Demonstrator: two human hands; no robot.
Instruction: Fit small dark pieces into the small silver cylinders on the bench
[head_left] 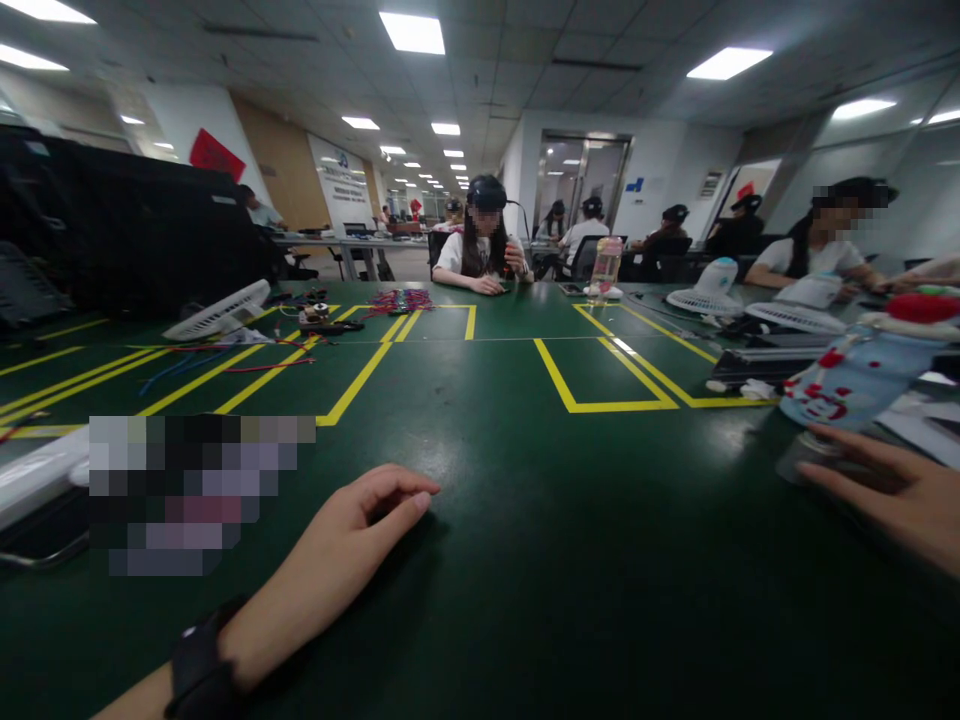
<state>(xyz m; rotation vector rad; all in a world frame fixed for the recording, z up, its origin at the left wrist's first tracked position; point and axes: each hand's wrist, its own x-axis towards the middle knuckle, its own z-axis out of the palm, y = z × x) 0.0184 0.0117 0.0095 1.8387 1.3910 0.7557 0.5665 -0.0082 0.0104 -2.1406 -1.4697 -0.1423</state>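
Sitting toward the right edge of the green table [525, 560], just this side of a blue bottle [847, 375], is a small grey thing [801, 456]. My right hand [892, 480] is at it, with the thumb and fingers spread apart around it. I cannot tell if they press on it. I think the step now is getting a good hold. For that, my thumb and fingers would need to close from both sides and not bump the bottle. My left hand [375, 520] rests nearer the middle, fingers softly curled, with nothing in them that I can see. I think it is not needed for this. Farther out, a white fan [221, 312] sits toward the left edge. A heap of wires [401, 300] lies nearer the far edge, where a person [456, 258] sits across from me.
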